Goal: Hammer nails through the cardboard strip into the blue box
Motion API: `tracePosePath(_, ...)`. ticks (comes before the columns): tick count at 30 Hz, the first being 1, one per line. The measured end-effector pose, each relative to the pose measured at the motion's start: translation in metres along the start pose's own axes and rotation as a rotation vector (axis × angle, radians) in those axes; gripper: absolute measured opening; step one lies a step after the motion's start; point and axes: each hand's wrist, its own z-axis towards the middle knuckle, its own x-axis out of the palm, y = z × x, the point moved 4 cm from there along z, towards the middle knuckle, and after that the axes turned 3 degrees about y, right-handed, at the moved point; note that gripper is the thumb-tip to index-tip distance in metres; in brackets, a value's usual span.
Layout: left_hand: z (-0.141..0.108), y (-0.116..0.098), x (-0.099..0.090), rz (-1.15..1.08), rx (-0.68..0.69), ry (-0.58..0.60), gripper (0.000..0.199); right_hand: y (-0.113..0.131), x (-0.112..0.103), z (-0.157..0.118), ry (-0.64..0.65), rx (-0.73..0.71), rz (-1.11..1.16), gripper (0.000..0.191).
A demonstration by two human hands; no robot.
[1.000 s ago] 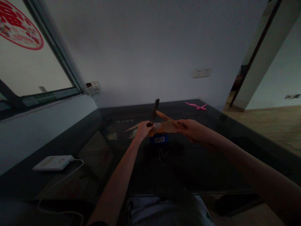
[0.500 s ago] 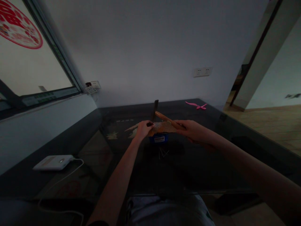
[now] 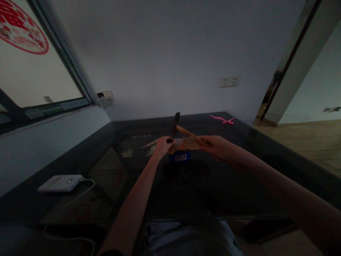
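Observation:
My right hand (image 3: 217, 147) is wrapped round the wooden handle of a hammer (image 3: 188, 132). Its dark head stands at the handle's left end, close to the fingers of my left hand (image 3: 163, 146). Thumb and forefinger of that hand are pinched together at the left end of a speckled brown board (image 3: 188, 143); whatever is between them is too small to make out. Beneath the board sits a blue box (image 3: 180, 156) with a pale label. Several thin nails (image 3: 184, 173) lie on the dark table just in front of the box.
A white power bank (image 3: 61, 183) with a white cable lies on the left of the black table (image 3: 213, 192). Toward the back right is a pink ribbon (image 3: 223, 120). Behind the table rises a wall with sockets (image 3: 229, 81), and a window is on the left.

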Motion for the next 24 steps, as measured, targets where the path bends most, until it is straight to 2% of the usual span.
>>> tracePosePath(4, 0.0, 0.002, 0.001, -0.01, 0.008, 0.005, 0.012, -0.005, 0.004, 0.0, 0.004, -0.035, 0.034, 0.038)
tracePosePath(7, 0.0, 0.001, 0.001, -0.025, -0.004, 0.002, 0.011, -0.013, 0.005, -0.002, -0.009, -0.009, 0.088, 0.034)
tracePosePath(11, -0.001, 0.0, -0.002, -0.086, 0.027, 0.003, 0.013, -0.022, 0.009, -0.01, -0.044, -0.022, 0.282, 0.035)
tracePosePath(16, -0.003, 0.003, -0.008, -0.241, 0.051, -0.018, 0.027, -0.04, 0.036, -0.02, -0.15, 0.011, 0.556, 0.038)
tracePosePath(20, -0.009, 0.004, -0.011, -0.214, -0.02, -0.049, 0.017, -0.055, 0.059, -0.02, -0.221, 0.061, 0.693, 0.035)
tracePosePath(24, -0.012, 0.002, -0.012, -0.174, -0.053, -0.077, 0.01, -0.064, 0.066, -0.019, -0.24, 0.063, 0.715, 0.032)
